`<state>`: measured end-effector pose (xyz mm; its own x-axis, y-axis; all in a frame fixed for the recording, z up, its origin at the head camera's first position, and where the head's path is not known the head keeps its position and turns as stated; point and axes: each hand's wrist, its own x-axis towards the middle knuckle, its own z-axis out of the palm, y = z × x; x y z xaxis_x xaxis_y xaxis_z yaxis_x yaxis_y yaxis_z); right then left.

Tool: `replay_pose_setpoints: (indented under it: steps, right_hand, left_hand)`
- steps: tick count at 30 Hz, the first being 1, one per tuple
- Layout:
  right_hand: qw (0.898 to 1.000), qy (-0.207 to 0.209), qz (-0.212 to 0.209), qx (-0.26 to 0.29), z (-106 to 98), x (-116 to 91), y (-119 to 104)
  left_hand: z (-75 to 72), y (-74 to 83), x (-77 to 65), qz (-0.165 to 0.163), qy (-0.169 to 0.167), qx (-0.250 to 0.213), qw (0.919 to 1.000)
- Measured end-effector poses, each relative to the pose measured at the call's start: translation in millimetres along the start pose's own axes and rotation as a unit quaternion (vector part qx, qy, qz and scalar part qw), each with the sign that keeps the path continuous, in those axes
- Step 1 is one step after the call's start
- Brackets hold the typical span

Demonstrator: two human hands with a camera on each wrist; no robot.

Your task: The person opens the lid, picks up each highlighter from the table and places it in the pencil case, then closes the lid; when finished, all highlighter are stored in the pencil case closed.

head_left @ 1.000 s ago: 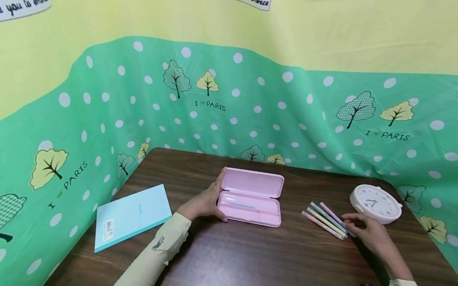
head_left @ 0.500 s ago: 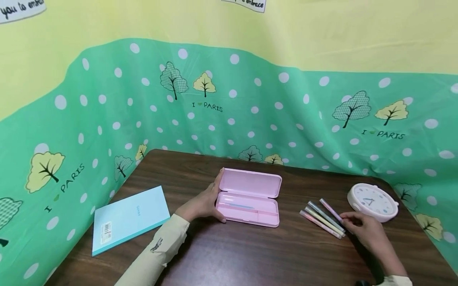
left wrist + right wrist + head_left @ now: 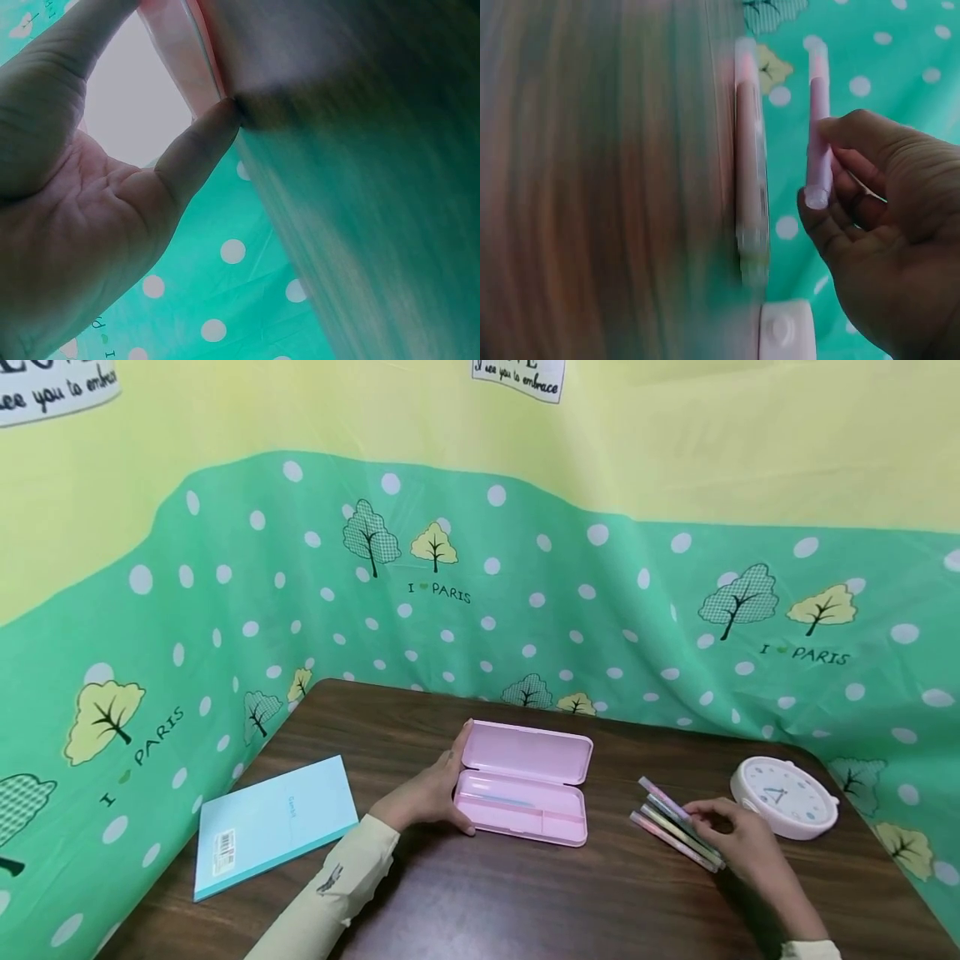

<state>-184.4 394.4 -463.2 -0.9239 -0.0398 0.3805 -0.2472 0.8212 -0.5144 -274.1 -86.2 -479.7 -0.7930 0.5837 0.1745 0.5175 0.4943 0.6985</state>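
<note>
My left hand (image 3: pixel 427 789) grips the left end of an open pink pencil case (image 3: pixel 528 753), thumb at the front edge and a finger up at the lid. Inside the case lies a thin light-blue stick-like item (image 3: pixel 506 801). To the right, my right hand (image 3: pixel 738 839) pinches a purple marker pen (image 3: pixel 820 135) between thumb and fingers. The right wrist view shows this pen raised off the table. Below it several other pens lie side by side, a pink one (image 3: pixel 667 838) nearest the front.
A light-blue notebook (image 3: pixel 277 827) lies at the left of the brown wooden table (image 3: pixel 465 910). At the right stands a white round clock (image 3: pixel 787 797), just behind my right hand. A green and yellow patterned cloth (image 3: pixel 465 635) hangs along the table's back and sides.
My right hand has moved left with the purple marker pen, which now overlaps the other pens in the head view. The left hand stays at the pencil case.
</note>
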Motion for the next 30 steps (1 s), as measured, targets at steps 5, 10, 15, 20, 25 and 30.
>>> replay_pose_setpoints:
  steps: [5,10,15,20,25,30]
  right_hand:
    - [1.000,-0.005,-0.020,0.022,14.9,9.4,-20.2]
    - [0.998,-0.021,-0.029,0.047,29.0,21.3,-43.4]
    - [0.990,-0.053,-0.054,0.117,47.0,31.4,-63.4]
    - [0.981,-0.091,-0.071,0.155,61.0,39.8,-81.9]
    - [0.977,-0.117,-0.076,0.159,76.1,47.5,-97.9]
    - [0.970,-0.137,-0.088,0.180,91.4,54.0,-111.2]
  left_hand:
    - [0.1,-3.6,0.3,-0.003,-0.002,0.008,1.0000]
    - [-11.3,21.9,-4.9,-0.030,-0.014,-0.008,0.9994]
    - [-9.7,15.2,-4.9,-0.014,-0.010,-0.015,0.9997]
    - [-6.8,6.0,-2.6,-0.005,-0.005,0.010,0.9999]
    - [-4.2,2.8,-1.2,-0.013,-0.008,0.009,0.9998]
    - [0.9,-8.5,1.5,-0.006,0.004,0.042,0.9991]
